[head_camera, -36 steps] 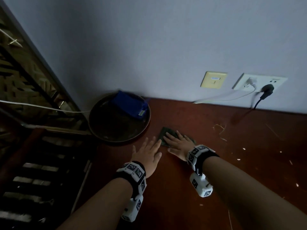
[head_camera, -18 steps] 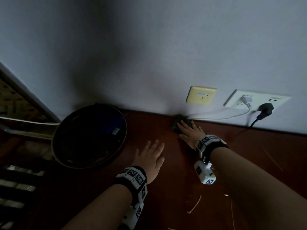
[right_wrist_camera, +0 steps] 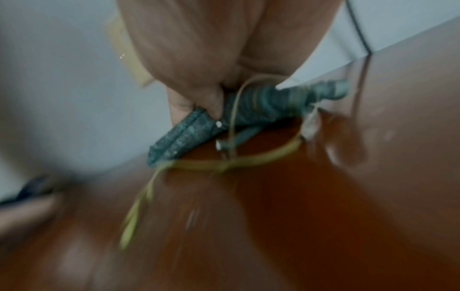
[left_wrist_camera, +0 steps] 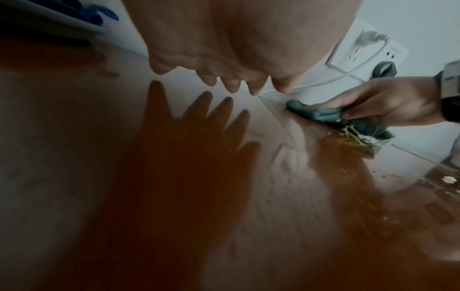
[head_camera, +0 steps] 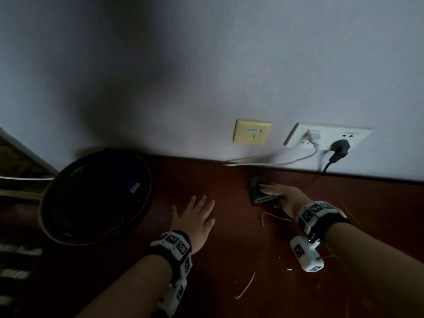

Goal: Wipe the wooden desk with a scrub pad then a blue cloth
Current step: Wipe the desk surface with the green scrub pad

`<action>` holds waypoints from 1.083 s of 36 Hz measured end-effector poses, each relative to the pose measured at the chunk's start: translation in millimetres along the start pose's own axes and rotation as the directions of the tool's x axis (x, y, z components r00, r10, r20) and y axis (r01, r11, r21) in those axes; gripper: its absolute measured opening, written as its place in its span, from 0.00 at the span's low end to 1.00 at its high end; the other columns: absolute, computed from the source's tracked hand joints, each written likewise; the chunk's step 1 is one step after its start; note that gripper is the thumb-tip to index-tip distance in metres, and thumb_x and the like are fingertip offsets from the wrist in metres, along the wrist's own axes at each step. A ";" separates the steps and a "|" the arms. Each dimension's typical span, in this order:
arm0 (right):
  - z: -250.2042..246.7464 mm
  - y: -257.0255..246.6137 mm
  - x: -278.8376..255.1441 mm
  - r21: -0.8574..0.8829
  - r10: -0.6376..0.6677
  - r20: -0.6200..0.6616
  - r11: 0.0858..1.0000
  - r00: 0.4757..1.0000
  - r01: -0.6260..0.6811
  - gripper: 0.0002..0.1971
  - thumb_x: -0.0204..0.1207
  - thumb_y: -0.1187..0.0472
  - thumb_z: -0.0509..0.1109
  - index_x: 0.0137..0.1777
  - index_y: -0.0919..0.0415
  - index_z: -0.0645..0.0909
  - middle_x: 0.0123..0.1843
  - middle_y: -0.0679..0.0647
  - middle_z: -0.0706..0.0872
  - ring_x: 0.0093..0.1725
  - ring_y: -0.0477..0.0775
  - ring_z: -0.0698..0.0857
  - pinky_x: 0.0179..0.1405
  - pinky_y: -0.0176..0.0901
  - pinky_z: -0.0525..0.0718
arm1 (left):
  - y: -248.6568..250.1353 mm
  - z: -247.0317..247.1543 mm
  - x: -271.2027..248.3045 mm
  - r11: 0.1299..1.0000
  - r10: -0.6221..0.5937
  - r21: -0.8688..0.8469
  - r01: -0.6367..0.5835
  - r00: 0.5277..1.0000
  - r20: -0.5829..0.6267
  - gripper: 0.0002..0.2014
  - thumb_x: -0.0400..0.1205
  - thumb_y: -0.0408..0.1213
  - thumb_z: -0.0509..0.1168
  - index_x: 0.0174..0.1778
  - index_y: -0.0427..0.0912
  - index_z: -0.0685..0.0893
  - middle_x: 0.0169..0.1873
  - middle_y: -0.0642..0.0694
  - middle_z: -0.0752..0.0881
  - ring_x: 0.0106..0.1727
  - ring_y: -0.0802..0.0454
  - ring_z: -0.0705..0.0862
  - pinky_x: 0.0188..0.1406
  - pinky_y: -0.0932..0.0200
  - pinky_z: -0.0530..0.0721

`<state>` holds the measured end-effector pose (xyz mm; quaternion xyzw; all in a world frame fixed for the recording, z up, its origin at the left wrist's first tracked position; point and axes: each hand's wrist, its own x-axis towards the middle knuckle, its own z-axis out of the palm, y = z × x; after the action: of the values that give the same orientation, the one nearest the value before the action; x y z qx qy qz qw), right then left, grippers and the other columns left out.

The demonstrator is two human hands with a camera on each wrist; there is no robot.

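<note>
You are mid-scrub: your right hand (head_camera: 283, 195) presses the folded scrub pad (head_camera: 258, 190) onto the wooden desk (head_camera: 229, 249) near the wall, your left hand (head_camera: 195, 220) lies flat holding nothing, straw bits (head_camera: 245, 286) remain, the blue cloth (left_wrist_camera: 99, 14) waits unused.

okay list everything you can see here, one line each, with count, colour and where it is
scrub pad: one, dark green, on the desk near the wall, under the right hand
blue cloth: one, in the pan
pan: one, dark, round, desk's left end
wooden desk: one, reddish brown
straw bits: several, pale, scattered on the desk
wall plate: one, yellow
socket: one, white, holding a white and a black plug
left hand: flat on the desk
right hand: pressing the pad
</note>
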<state>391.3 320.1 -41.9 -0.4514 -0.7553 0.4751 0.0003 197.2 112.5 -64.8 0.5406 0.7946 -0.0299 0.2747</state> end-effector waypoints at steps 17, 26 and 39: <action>-2.9 26.3 33.8 -0.614 0.074 -0.091 0.781 0.993 -0.114 0.32 0.83 0.48 0.55 0.82 0.39 0.44 0.84 0.40 0.41 0.84 0.56 0.40 0.80 0.56 0.42 | 7.8 -11.5 25.6 0.996 -0.059 0.067 0.057 0.998 0.036 0.27 0.88 0.56 0.38 0.83 0.62 0.40 0.83 0.59 0.36 0.84 0.54 0.33 0.77 0.26 0.39; 41.3 12.4 -9.3 -0.648 -0.094 0.146 0.743 0.985 0.167 0.30 0.84 0.53 0.54 0.81 0.37 0.43 0.83 0.35 0.41 0.83 0.54 0.37 0.80 0.55 0.40 | 16.3 -9.3 18.7 0.997 -0.052 0.064 0.049 0.998 0.043 0.26 0.88 0.55 0.39 0.84 0.62 0.42 0.84 0.59 0.37 0.84 0.54 0.34 0.76 0.25 0.39; 41.4 5.0 -49.9 -0.344 -0.241 0.305 0.874 0.921 0.343 0.26 0.77 0.78 0.58 0.69 0.55 0.80 0.72 0.47 0.78 0.72 0.48 0.73 0.68 0.20 0.60 | 25.7 -3.0 2.7 0.995 -0.024 0.095 0.018 0.997 0.072 0.26 0.88 0.55 0.39 0.83 0.63 0.41 0.83 0.60 0.37 0.84 0.54 0.34 0.76 0.24 0.40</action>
<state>406.4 257.0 -46.8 -0.2579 -0.8882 0.3628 -0.1135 217.7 126.4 -57.0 0.5431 0.7874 -0.0898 0.2773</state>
